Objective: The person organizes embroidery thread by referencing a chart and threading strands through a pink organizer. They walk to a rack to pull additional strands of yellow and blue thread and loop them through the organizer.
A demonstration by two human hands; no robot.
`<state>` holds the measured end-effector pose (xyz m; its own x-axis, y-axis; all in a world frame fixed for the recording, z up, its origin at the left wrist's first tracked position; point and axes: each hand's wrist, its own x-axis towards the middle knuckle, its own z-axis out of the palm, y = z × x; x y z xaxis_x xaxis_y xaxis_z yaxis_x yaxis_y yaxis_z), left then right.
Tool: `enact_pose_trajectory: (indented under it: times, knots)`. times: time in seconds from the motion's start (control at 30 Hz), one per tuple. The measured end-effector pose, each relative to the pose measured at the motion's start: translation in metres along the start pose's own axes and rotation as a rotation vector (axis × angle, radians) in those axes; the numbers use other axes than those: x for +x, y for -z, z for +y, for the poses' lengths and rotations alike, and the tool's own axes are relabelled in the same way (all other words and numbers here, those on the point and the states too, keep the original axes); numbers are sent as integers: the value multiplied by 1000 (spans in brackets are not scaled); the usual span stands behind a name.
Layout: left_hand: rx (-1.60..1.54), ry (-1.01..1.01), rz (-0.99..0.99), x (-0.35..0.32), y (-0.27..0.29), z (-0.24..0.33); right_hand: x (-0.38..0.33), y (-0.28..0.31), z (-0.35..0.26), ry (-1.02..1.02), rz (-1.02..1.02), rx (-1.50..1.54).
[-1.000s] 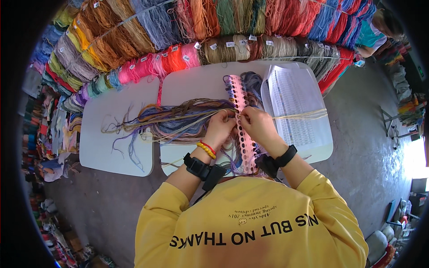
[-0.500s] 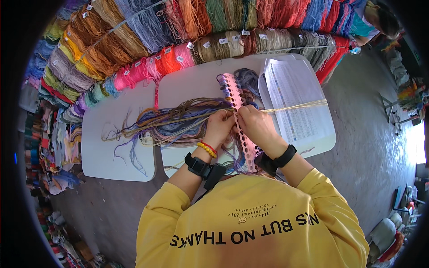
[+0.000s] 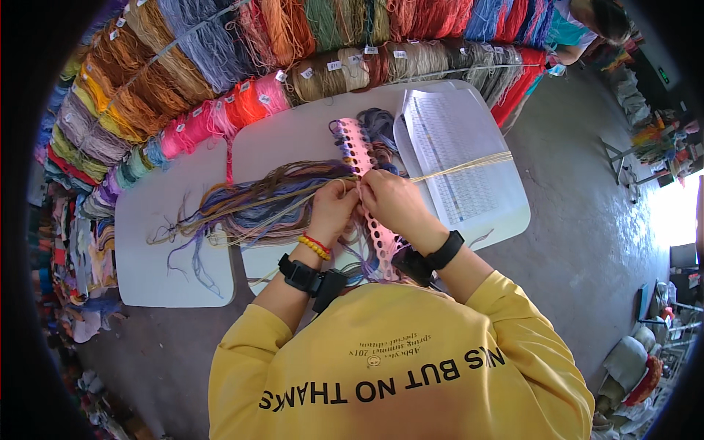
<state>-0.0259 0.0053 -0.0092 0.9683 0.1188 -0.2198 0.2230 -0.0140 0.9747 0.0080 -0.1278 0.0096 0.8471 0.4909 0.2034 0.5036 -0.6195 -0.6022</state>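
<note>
A long pink thread organizer card with holes along both edges lies on the white table, multicoloured threads looped through its upper holes. At its left edge my left hand is closed in a pinch on pale yellow thread. My right hand lies over the card's middle, its fingertips pinched on the same thread close to my left fingers. Pale yellow strands run out to the right from under my right hand. A bundle of blue, purple and brown threads spreads leftward. The fingertips partly hide the gripped thread.
Printed sheets lie on the table's right side. A grey-blue thread coil sits beyond the card. Racks of coloured skeins line the far side. Another person is at the far right. White table panels extend left.
The whole view has shifted, so the table and card appear farther left. My hands stay pinched together at the card, with only slight finger movement.
</note>
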Motion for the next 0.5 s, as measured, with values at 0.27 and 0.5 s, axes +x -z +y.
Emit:
enact_pose_trajectory:
  times: [0.27,0.5]
  knots:
    - [115,25,17,-1,14,2,-6,-5,-1,-66,27,238]
    - [-294,174,11,-17,32,17,-8,-11,4,-24,43,185]
